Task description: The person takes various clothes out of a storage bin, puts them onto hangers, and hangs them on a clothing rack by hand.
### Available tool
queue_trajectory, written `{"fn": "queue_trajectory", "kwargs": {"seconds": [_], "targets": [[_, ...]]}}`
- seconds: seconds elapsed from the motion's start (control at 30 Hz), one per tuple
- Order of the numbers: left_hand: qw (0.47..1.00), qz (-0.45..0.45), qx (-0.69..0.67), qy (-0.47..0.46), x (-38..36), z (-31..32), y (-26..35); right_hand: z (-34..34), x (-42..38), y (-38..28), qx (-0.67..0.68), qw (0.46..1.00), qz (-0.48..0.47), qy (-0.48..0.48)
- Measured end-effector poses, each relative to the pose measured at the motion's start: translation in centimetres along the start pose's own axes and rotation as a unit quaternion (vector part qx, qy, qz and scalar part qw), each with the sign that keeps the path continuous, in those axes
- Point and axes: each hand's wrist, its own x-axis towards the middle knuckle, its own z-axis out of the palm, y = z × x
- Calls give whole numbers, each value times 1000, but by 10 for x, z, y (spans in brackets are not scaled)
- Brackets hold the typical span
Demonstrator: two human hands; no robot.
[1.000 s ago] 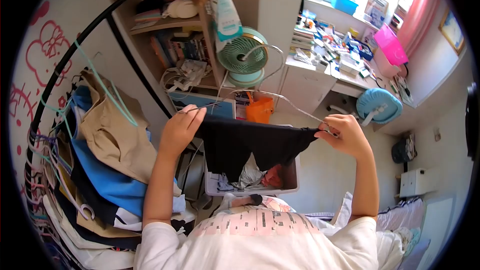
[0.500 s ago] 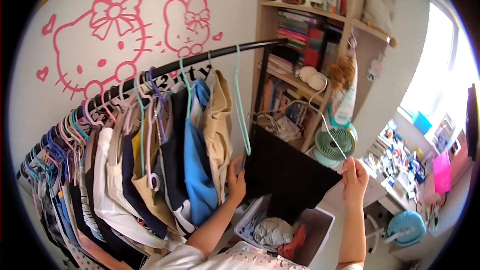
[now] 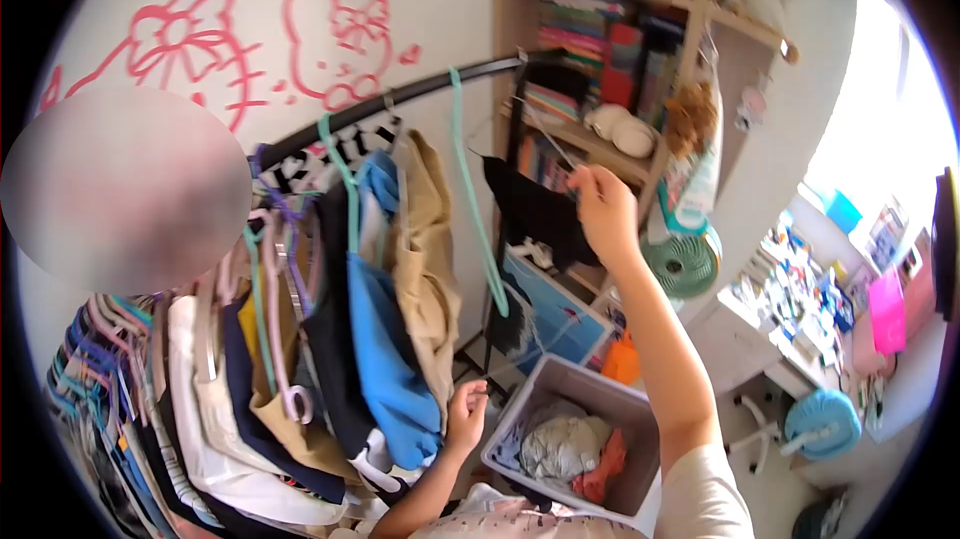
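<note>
My right hand (image 3: pixel 606 211) is raised near the end of the black clothes rail and closed around a thin, light-coloured hanger (image 3: pixel 548 127). The hanger's upper end reaches the rail's end. A black garment (image 3: pixel 535 207) hangs from it, bunched beneath and beside my fingers. Low down, my left hand (image 3: pixel 466 421) is between the hanging clothes and the grey bin; its fingers are loosely bent, apart from the garment, with nothing clear in them. An unused mint-green hanger (image 3: pixel 478 199) hangs on the rail between the beige trousers (image 3: pixel 425 239) and the black garment.
Many clothes, including a blue garment (image 3: pixel 385 349), fill the rail (image 3: pixel 430 87) leftward. Below me, the grey bin (image 3: pixel 645 459) holds crumpled clothes. Behind stand a bookshelf (image 3: pixel 600 154), a green fan (image 3: pixel 684 264) and a blue picture board (image 3: pixel 560 309). A cluttered desk (image 3: pixel 735 334) is right.
My right hand has moved up and left, bringing the hanger and black garment to the rail's end. My left hand has let go of the cloth and dropped lower. The view has shifted slightly.
</note>
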Motion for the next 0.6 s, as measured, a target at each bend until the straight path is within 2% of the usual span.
{"fn": "queue_trajectory", "kwargs": {"seconds": [0.03, 0.1, 0.17, 0.23, 0.3, 0.37, 0.47, 0.5, 0.53, 0.57, 0.6], "targets": [[1000, 6, 5, -11, 0, 3, -9, 1, -2, 9, 7, 999, 38, -29], [998, -14, 41, -50, -2, 11, -5, -6, -12, 23, 81, 994, 41, -66], [996, -14, 45, -81, -1, 22, -12, -15, -28, 40, 260, 965, 29, -17], [991, -44, 43, -115, -1, 34, -19, -36, -49, 62, 290, 953, -39, 74], [985, -64, 53, -152, -4, 48, -30, -78, -91, 93, 316, 942, 19, 108], [976, -94, 67, -182, -9, 62, -58, -124, -147, 149, 344, 922, 170, 43], [960, -106, 94, -241, -22, 80, -114, -164, -274, 266, 178, 923, 329, 91], [932, -143, 156, -295, -26, 86, -133, -172, -324, 298, 26, 912, 399, 89], [896, -177, 215, -346, -28, 92, -153, -179, -376, 335, -156, 889, 427, 58], [890, -186, 221, -354, -32, 97, -178, -184, -422, 357, -176, 832, 525, 21], [876, -168, 261, -370, -38, 100, -208, -185, -470, 384, -210, 811, 544, -38]]}}
